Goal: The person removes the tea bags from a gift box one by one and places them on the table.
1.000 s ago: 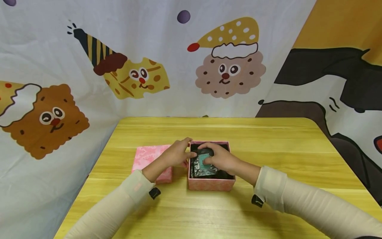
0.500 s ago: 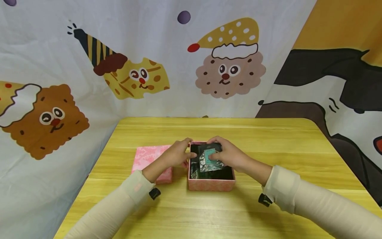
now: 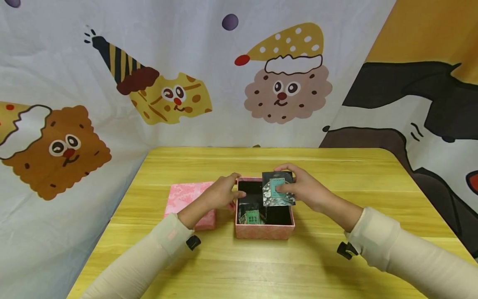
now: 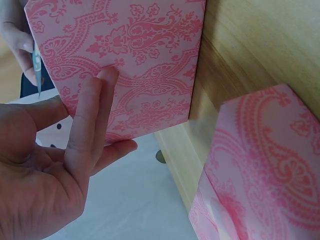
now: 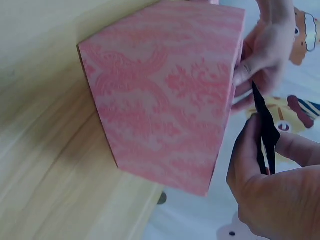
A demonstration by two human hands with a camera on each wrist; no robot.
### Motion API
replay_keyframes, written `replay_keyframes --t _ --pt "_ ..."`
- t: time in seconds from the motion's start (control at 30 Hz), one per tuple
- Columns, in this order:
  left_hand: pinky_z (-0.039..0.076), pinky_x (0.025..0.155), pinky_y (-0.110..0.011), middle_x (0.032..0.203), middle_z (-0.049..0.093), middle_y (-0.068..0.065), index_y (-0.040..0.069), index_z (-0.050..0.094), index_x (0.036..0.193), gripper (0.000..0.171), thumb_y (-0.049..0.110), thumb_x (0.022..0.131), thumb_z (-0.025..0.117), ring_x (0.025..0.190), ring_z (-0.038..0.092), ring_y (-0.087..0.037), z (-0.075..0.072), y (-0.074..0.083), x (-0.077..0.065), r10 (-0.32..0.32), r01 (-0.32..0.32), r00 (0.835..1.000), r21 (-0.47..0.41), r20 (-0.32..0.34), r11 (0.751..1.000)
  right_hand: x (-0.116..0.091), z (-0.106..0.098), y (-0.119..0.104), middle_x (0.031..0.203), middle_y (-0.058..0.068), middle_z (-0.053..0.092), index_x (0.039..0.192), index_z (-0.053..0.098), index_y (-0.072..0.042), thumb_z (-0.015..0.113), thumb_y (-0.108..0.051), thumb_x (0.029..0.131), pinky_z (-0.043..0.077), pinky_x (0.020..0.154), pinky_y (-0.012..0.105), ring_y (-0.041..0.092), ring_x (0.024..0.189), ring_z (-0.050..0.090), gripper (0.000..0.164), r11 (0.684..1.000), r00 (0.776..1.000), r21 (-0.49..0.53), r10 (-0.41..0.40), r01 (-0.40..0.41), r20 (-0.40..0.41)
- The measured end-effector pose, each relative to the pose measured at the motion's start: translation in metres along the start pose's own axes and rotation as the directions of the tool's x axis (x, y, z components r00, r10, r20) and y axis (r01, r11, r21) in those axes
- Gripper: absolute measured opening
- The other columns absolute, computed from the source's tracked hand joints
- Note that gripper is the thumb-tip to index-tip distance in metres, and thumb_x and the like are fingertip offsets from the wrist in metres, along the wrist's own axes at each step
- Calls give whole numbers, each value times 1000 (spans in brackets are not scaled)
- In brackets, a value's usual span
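Note:
My right hand [image 3: 308, 189] pinches a flat dark square sachet [image 3: 269, 199] with a teal label, thumb on its front. It is raised over the right rear part of an open pink box [image 3: 265, 231]. Seen edge-on in the right wrist view, the sachet [image 5: 270, 132] is thin and black at the back. My left hand [image 3: 222, 191] grips the box's left wall, thumb over the rim. Its fingers [image 4: 85, 120] lie against the patterned outside in the left wrist view. Another sachet [image 3: 252, 216] with a green label lies in the front left of the dark box interior.
A pink patterned lid [image 3: 183, 198], partly behind my left forearm, lies left of the box on the wooden table [image 3: 254, 270]. A white curtain [image 3: 179, 41] with cartoon prints hangs behind the table's far edge.
My right hand has lifted the sachet up and to the right from inside the box, uncovering the green-labelled one. My left hand stays on the box wall.

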State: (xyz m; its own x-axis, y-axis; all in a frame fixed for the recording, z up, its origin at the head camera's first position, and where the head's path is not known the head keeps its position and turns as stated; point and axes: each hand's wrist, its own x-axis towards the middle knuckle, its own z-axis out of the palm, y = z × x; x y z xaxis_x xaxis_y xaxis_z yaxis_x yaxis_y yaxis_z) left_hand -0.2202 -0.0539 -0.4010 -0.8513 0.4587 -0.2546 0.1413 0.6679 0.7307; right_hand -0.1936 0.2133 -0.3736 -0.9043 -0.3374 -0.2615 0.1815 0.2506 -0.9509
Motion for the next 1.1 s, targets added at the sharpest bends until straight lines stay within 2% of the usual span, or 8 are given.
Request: replay_keyframes --t 0.17,0.3,0.47,0.77,0.93,1.1 --pt "62 63 -44 147 51 -31 -2 34 157 67 15 101 69 55 71 -22 0 1 -2 3 -3 1000 -12 -3 1000 -4 -15 -1 100 12 57 148 40 -6 69 -8 98 52 74 36 19 79 55 58 999 999 -38 7 -8 -31" --pt "62 64 -46 147 52 -29 -1 34 157 68 15 101 69 56 71 -23 0 2 -2 -3 3 1000 -12 -4 1000 -7 -25 0 101 12 57 149 37 -5 67 -9 100 53 74 35 18 80 58 58 1000 999 -14 11 -12 -36" --pt "62 64 -45 149 50 -30 -1 33 157 69 16 101 69 56 71 -22 0 2 -2 -7 7 1000 -11 0 1000 -10 -36 3 112 15 59 150 34 -4 64 -7 102 58 79 34 18 88 66 57 999 999 41 12 -11 -30" --pt "61 62 -43 148 51 -31 -1 33 157 69 17 101 69 55 71 -21 0 0 -2 5 -5 1000 -10 1 1000 -11 -58 20 129 19 45 150 36 -4 57 -8 105 58 77 31 17 97 62 50 997 997 73 25 -20 -77" --pt "61 62 -44 148 50 -31 -1 33 157 68 17 101 69 53 70 -19 0 -1 -1 12 -12 1000 -14 0 1000 -10 -69 29 135 19 42 148 39 -10 52 -8 104 58 78 34 18 99 60 45 996 992 79 51 -42 -117" --pt "61 60 -40 148 51 -31 0 33 157 69 18 101 69 53 70 -18 0 -1 -1 13 -13 1000 0 4 1000 -7 -78 37 133 18 43 144 43 -17 51 -7 104 58 79 35 18 98 61 41 994 987 88 73 -61 -145"
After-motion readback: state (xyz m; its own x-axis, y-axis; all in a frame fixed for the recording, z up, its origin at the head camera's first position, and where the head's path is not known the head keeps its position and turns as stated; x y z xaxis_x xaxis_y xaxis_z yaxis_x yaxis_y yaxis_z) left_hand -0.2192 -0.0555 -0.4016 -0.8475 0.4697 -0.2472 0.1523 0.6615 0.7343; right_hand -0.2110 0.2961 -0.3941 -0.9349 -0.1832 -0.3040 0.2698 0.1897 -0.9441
